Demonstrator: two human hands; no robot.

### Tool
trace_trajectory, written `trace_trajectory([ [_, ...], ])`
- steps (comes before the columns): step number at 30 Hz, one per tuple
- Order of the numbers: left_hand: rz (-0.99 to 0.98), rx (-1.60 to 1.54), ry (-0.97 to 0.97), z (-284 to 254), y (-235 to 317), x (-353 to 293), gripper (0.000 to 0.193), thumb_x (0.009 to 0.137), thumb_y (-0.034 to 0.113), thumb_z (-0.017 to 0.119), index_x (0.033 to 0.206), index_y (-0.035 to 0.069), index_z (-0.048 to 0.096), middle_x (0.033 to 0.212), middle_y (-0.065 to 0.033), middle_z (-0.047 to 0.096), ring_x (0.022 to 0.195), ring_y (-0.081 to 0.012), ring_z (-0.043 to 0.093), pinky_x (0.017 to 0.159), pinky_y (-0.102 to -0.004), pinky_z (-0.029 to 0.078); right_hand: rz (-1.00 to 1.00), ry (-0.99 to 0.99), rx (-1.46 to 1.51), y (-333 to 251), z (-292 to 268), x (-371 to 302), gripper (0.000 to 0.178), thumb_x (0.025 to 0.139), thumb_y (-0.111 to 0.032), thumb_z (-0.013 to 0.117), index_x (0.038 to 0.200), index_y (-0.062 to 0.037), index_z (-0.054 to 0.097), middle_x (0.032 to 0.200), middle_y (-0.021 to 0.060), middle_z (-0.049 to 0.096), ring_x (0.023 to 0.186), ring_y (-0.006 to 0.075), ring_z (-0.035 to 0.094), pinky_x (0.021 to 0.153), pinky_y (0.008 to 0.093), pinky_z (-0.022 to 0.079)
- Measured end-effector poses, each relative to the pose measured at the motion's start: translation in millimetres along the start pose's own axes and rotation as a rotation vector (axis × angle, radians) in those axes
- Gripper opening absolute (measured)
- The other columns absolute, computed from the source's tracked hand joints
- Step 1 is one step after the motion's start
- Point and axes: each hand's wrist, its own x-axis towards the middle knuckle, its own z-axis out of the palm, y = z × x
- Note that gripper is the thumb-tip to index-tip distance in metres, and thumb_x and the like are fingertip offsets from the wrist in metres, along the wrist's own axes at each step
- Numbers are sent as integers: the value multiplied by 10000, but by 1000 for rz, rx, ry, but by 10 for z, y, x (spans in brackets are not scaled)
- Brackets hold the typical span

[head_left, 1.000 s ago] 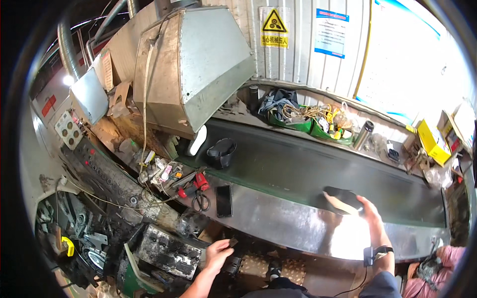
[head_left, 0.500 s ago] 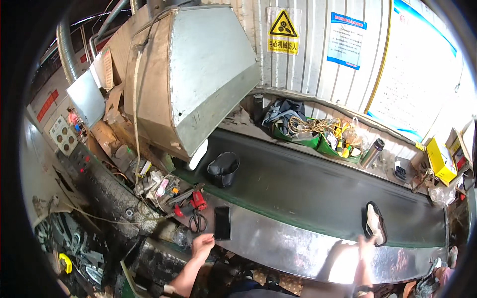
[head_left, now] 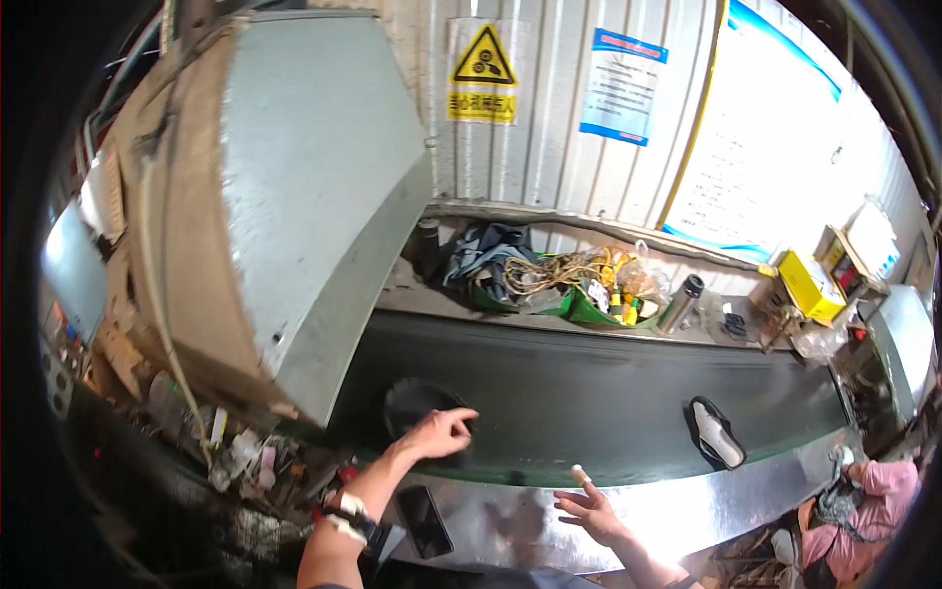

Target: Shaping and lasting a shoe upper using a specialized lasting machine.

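On belt (head_left: 579, 388), left part: blk bin (head_left: 407, 401), approx. round, dull finish; blurred, part-hidden by L hand (head_left: 435, 435); contents too dark to read.
L hand status: over near-right side of bin; fingers apart, index extended to right, others part-curled; contact w/ bin cannot be told.
L wrist: pale-and-dark strap (head_left: 350, 515).
R hand (head_left: 594, 512) status: at far edge of steel ledge (head_left: 770, 496), right of L hand & well apart from it; fingers spread; one fingertip looks pale, cause unclear.
Shoe piece (head_left: 717, 433): on belt, right part, just beside near edge; elongated, rounded ends; blk rim around white-grey inner face; sm. dark mark twd far end; long axis far-left to near-right; well apart from R hand.
Belt surface: dk grey, smooth; green strip along near edge.
Ledge surface: bare metal; strong glare right of R hand.
Phone (head_left: 424, 521): dk screen up, on ledge, left part, beside L forearm.
Hood (head_left: 304, 187): lt grey panel, tan side; left, above belt.
Far shelf, left to right: dk cloth (head_left: 486, 255), green trays (head_left: 584, 312) w/ cords (head_left: 545, 275), metal flask (head_left: 680, 304), yellow box (head_left: 811, 285).
Far wall: yellow warning sign (head_left: 482, 74), blue-edged poster (head_left: 625, 86).
Near right: person in pink clothing (head_left: 886, 491).
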Motion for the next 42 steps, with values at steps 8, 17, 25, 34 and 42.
trace_trajectory([
  [8, -280, 369, 678, -604, -1788, 301, 750, 838, 243, 760, 1477, 13, 442, 1498, -224, 478, 1397, -411, 439, 1166, -469, 355, 264, 164, 800, 100, 9, 145, 594, 953, -92, 685, 1450, -232, 391, 1436, 102, 491, 1348, 345, 475, 1088, 702, 394],
  [17, -1021, 23, 688, -886, -2633, -370, 1012, 705, 249, 847, 1554, 98, 317, 1437, -295, 487, 1334, -463, 473, 1138, -511, 383, 143, 104, 1014, 159, -256, -298, 703, 894, -132, 750, 1496, -259, 411, 1422, 96, 539, 1349, 339, 482, 1123, 697, 305],
  [25, -381, 553, 705, -480, -1552, -701, 672, 618, 90, 759, 1279, 122, 638, 1410, -203, 483, 1309, -444, 434, 1113, -520, 355, -78, 85, 856, 377, -330, -613, 793, 917, -81, 713, 1553, -258, 272, 1473, 130, 481, 1335, 403, 494, 1070, 747, 375],
  [34, 481, 540, 407, 1118, 563, -941, 468, 603, 107, 751, 1066, 176, 741, 1311, -171, 532, 1242, -373, 488, 1042, -504, 410, -215, 47, 729, 309, -717, -917, 683, 952, -150, 681, 1529, -290, 343, 1502, 60, 444, 1394, 346, 433, 1098, 694, 358],
  [42, 825, 477, 192, 2729, 1093, -1347, 418, 788, 187, 696, 1198, 268, 708, 1324, -116, 530, 1245, -291, 484, 1073, -462, 372, -182, 162, 591, 443, -870, -961, 503, 1044, -425, 485, 1515, -286, 375, 1492, 11, 468, 1344, 273, 487, 1074, 622, 406],
])
